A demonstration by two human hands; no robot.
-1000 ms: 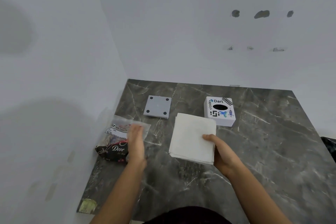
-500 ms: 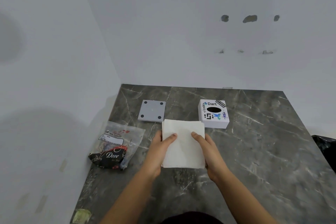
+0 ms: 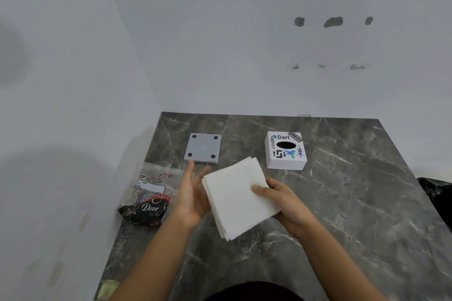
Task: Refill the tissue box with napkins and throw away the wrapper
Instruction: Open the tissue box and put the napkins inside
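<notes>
1. The stack of white square paper napkins (image 3: 238, 199) is lifted above the dark grey marble-patterned tabletop (image 3: 342, 203), tilted so one corner points toward the far side, and sits near the middle of the scene.
2. The right hand (image 3: 286, 203) is clamped on the stack's right edge, thumb on top and the other fingers underneath (those are hidden by the paper).
3. The left hand (image 3: 193, 197) stands flat and spread against the stack's left edge, palm inward, holding nothing.
4. The stack looks light and soft; loose sheets could fan or slip, since the near corner already shows layers stepping apart. Pinching two opposite edges with both hands seems the safest hold.
5. The white square tissue box with stickers and a black oval slot (image 3: 285, 151) rests on the table to the far right of the stack, apart from it.
6. A grey square plate with four dark round feet (image 3: 203, 148), probably the box's base, lies to the far left.
7. The clear plastic wrapper with a dark printed end (image 3: 150, 193) lies at the left table edge, just beside the left hand, not yet thrown away.
</notes>
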